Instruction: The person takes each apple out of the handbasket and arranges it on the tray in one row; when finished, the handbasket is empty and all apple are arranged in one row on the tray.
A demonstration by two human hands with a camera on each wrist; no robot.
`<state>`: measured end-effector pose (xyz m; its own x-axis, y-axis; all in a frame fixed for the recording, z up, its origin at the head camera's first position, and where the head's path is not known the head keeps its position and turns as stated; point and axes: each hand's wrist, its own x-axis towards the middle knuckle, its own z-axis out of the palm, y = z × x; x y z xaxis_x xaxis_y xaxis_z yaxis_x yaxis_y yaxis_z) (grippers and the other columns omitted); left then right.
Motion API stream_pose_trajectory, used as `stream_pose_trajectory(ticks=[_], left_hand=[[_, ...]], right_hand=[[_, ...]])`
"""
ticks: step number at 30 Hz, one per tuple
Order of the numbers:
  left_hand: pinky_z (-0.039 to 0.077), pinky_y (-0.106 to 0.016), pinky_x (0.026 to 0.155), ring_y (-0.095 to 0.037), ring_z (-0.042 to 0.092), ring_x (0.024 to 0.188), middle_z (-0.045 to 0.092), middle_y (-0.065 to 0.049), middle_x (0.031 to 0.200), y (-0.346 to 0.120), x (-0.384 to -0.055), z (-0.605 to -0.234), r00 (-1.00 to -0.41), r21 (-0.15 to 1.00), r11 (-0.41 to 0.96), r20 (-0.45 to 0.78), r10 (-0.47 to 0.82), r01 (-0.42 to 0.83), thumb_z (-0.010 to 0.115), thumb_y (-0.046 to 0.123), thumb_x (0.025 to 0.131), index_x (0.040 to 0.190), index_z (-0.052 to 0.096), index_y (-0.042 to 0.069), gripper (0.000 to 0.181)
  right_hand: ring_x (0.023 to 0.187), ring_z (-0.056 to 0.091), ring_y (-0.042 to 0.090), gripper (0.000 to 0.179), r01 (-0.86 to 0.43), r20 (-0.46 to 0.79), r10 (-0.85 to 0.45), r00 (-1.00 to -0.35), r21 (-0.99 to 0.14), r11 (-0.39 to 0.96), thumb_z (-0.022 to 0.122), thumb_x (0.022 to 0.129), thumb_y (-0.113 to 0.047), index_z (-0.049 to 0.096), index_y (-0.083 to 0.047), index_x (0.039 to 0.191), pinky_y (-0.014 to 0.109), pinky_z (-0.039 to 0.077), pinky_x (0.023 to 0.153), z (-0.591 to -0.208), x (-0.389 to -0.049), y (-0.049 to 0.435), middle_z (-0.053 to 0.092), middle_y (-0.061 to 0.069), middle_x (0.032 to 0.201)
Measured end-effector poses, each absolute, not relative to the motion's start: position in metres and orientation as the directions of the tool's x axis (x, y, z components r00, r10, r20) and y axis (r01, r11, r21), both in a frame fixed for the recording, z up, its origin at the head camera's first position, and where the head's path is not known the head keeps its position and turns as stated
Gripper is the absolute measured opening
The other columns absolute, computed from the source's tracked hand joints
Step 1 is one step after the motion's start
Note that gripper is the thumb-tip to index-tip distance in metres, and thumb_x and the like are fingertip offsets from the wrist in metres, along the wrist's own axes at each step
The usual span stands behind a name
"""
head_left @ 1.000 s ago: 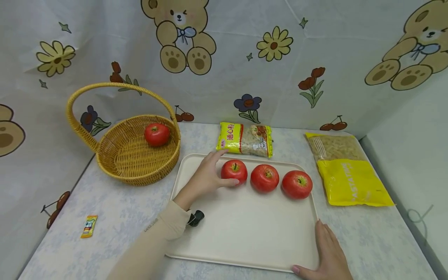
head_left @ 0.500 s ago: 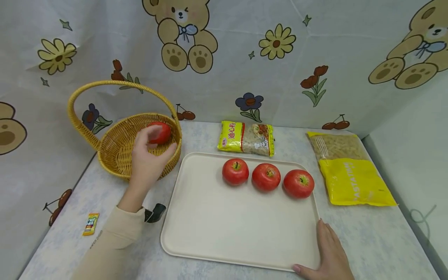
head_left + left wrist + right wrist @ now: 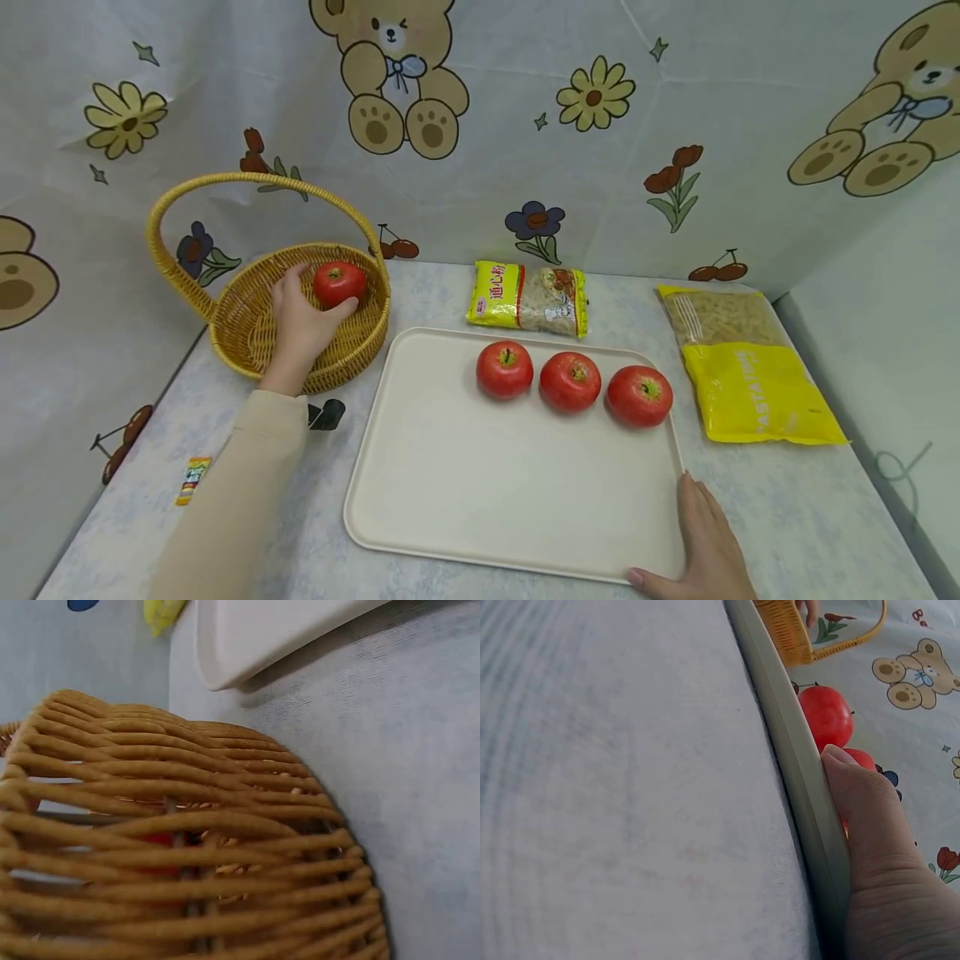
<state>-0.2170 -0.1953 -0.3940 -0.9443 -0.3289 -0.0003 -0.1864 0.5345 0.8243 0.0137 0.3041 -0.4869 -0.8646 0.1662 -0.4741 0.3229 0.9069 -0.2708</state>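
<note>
My left hand point(image 3: 302, 333) reaches into a yellow wicker basket point(image 3: 262, 367). Its thumb overlaps the lower right side of a red apple point(image 3: 340, 283), while its fingers spread along the left, a narrow gap showing there. The left wrist view is filled by the woven basket wall point(image 3: 187, 825), with red showing through. My right hand point(image 3: 708, 546) rests at the near right corner of a cream tray point(image 3: 510, 492), thumb along the near rim, fingers straight against the right edge. Three apples stand in a row on the tray: one left point(image 3: 505, 369), one middle point(image 3: 570, 382), one right point(image 3: 640, 397).
A small pasta bag point(image 3: 528, 298) lies behind the tray, and a larger yellow pasta bag point(image 3: 753, 367) to its right. On the left is a small candy packet point(image 3: 192, 481), beside the left sleeve. The basket's tall handle point(image 3: 262, 177) arches above its bowl.
My left hand has gone from the leftmost tray apple over to the basket, then lowered beside the apple inside. The apples keep their places; my right hand stays at the tray corner.
</note>
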Motion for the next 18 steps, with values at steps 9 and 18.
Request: stream_pose_trajectory(ticks=[9,18], left_hand=[[0.037,-0.053,0.115,-0.033,0.026,0.145,0.020,-0.014,0.159,-0.190,-0.241,-0.404,-0.918,0.875,0.435,-0.030,-0.395,-0.215,0.073,0.025,0.087,0.155,0.019,0.018,0.088],[0.030,-0.057,0.118,-0.035,0.011,0.152,0.000,-0.010,0.166,-0.190,-0.258,-0.418,-0.921,0.859,0.451,-0.059,-0.384,-0.243,0.073,0.028,0.087,0.159,0.008,0.021,0.097]], right_hand=[[0.141,0.009,0.051,0.157,0.331,-0.487,0.167,-0.857,-0.273,0.903,0.069,0.055,-0.086,-0.020,-0.006,0.155,0.075,0.019,0.108,-0.489,0.014,0.306,0.000,0.029,0.162],[0.141,0.009,0.051,0.157,0.334,-0.480,0.176,-0.860,-0.268,0.903,0.069,0.054,-0.087,-0.019,-0.006,0.155,0.075,0.019,0.108,-0.490,0.013,0.306,0.000,0.029,0.162]])
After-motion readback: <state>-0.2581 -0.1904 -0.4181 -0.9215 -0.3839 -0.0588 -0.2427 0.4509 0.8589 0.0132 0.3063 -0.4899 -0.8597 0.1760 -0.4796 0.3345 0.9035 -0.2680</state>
